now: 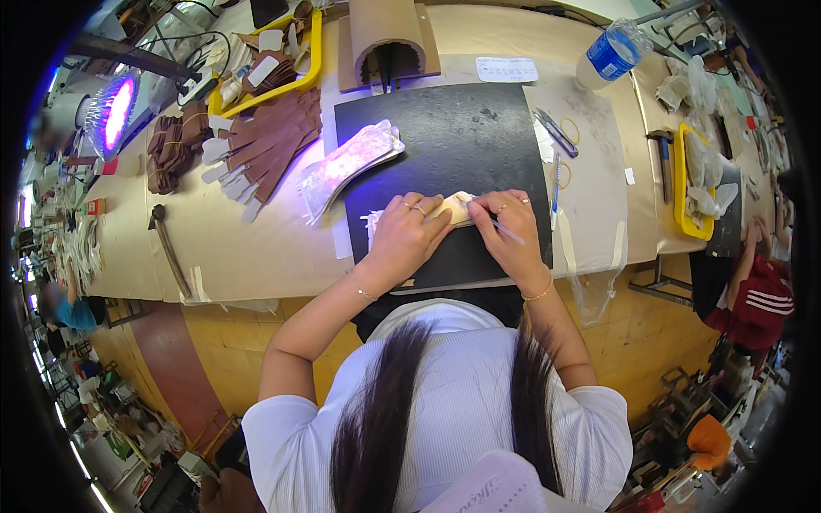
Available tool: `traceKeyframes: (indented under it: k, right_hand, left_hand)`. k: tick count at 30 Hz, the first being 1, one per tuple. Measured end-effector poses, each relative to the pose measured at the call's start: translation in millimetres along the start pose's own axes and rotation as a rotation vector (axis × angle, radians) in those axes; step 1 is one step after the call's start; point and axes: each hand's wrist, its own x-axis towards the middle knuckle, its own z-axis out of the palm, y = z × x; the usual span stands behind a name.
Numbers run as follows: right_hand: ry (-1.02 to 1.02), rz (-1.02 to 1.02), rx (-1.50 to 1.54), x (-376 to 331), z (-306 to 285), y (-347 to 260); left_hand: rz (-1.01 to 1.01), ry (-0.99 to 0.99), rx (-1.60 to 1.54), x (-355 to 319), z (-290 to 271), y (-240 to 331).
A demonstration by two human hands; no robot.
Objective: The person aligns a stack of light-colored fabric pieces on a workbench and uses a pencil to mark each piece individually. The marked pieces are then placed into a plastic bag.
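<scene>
While both forearms came up from the lower edge over the white top, the left hand [404, 232] lay palm down on the black mat [453, 137], its fingers curled over the near end of a pale piece [457, 208] and pressing it flat. The right hand [510, 231] met it from the other side, fingers bent onto the same piece, with a thin white tool [511, 233] pinched between thumb and fingers and slanting down to the right. Both hands were closed on the piece, which sat near the mat's front edge, between the two hands and mostly covered by them.

The yellow tray [313, 53] at the back left held brown cut pieces and white tags. A second yellow tray [682, 184] on the right held clear plastic wrapping.

A clear bag [346, 162] lay across the mat's left edge, lit purple by the lamp [114, 111] at the far left. Brown strips [278, 137] with white ends were fanned out beside it, and a darker bundle [175, 145] lay further left. A hammer [167, 244] rested near the table's front left. Behind the mat stood a cardboard arch [387, 38]. Scissors [556, 132] and rubber bands lay just right of the mat, and a water bottle [613, 53] lay on its side at the back right. Another person in a red sleeve [761, 299] sat at the right edge.
</scene>
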Motion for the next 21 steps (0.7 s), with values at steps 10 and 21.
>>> traceKeyframes:
  k: [10, 21]
  right_hand:
    - [-0.065, -0.001, -0.131, -8, -24, 0]
    - [-0.082, 0.311, 0.298, -22, 0, 7]
  left_hand:
    - [-0.007, 0.018, -0.043, 0, -1, -1]
    - [-0.304, -0.014, -0.326, -6, -23, 0]
